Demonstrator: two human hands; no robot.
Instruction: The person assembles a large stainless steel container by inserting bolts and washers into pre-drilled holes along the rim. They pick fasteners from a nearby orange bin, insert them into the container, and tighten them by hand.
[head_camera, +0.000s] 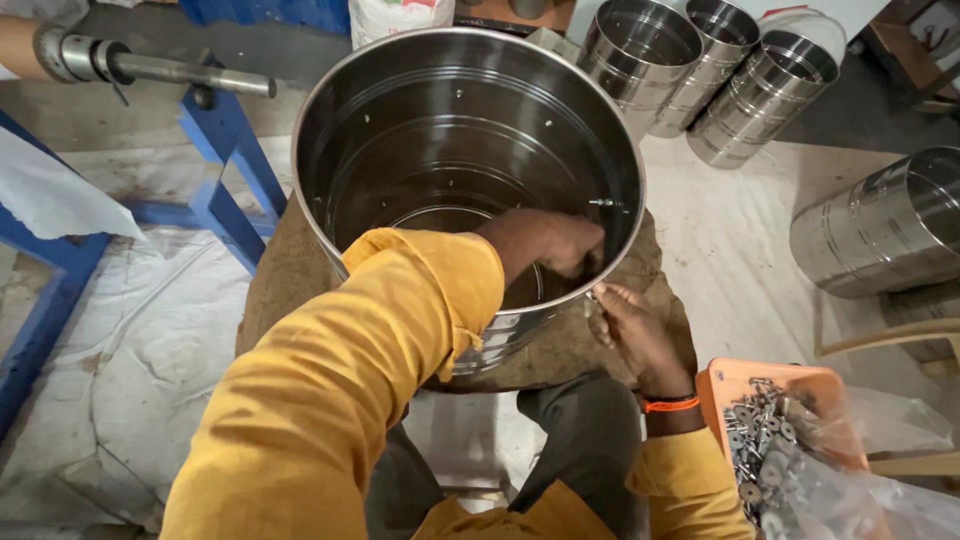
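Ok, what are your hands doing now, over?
Left hand inside the steel drum, at its wall. Right hand outside, fingers on the rim. Orange tray of small metal parts close by.

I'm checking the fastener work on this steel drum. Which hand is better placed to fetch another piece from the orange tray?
Probably the right hand: it sits outside the steel drum, close to the orange tray. The left hand is reaching inside the drum.
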